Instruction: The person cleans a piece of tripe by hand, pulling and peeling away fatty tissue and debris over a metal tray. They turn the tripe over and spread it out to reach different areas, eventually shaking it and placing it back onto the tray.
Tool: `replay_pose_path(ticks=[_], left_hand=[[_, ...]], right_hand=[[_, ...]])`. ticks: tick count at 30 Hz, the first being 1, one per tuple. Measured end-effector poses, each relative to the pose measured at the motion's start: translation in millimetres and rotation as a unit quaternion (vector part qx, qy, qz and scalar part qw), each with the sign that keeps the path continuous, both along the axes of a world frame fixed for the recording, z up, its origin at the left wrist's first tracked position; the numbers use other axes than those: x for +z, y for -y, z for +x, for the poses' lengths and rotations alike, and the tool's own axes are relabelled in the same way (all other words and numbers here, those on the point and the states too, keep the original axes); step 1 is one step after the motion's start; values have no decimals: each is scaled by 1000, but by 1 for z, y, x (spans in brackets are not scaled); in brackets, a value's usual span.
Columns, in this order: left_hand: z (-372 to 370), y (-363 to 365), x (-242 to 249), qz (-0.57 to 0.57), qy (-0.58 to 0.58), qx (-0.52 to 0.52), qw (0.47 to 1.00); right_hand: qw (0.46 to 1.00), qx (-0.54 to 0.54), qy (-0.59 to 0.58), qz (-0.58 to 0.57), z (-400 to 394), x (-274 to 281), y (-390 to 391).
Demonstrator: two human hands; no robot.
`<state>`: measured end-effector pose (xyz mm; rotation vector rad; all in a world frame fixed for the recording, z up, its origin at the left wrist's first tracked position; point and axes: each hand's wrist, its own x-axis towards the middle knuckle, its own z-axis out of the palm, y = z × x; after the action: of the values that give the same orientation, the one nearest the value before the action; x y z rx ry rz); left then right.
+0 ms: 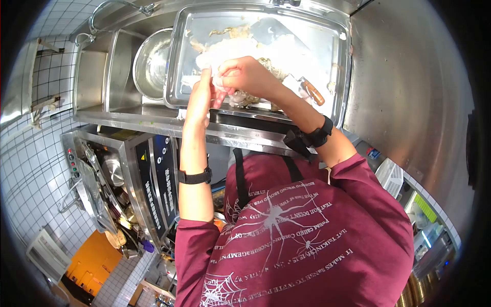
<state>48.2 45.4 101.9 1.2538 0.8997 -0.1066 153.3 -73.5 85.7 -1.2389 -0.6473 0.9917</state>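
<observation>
My left hand [204, 93] and my right hand [247, 77] meet over the near left part of a large metal tray [180, 61]. Fingers of both are closed together around something small and pale, too washed out by glare to name. Beneath and beyond them lies a heap of whitish, wet-looking food [232, 48], its middle lost in bright light. Darker greyish pieces [243, 99] of it sit just under my right hand. To the right, a wooden-handled tool [313, 93] rests inside the tray; its kind is hard to tell in the glare.
A round metal bowl [152, 64] stands in the sink [120, 71] left of the tray. The steel counter [394, 66] extends to the right. Below left is a steel appliance [153, 174] with a dark panel, beside cookware [113, 171]. A faucet [148, 9] is at the back.
</observation>
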Motion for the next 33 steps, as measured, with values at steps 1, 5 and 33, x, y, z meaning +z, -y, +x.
replay_pose_path(ticks=[1,5,33], left_hand=[[1,1,-3,0,0,3,1000],[3,-2,-20,-11,76,-1,997],[1,26,-66,-277,134,266,913]], right_hand=[[999,31,-13,1,-3,4,0],[999,40,5,-1,-5,-1,5],[988,-69,137,-12,-33,-25,38]])
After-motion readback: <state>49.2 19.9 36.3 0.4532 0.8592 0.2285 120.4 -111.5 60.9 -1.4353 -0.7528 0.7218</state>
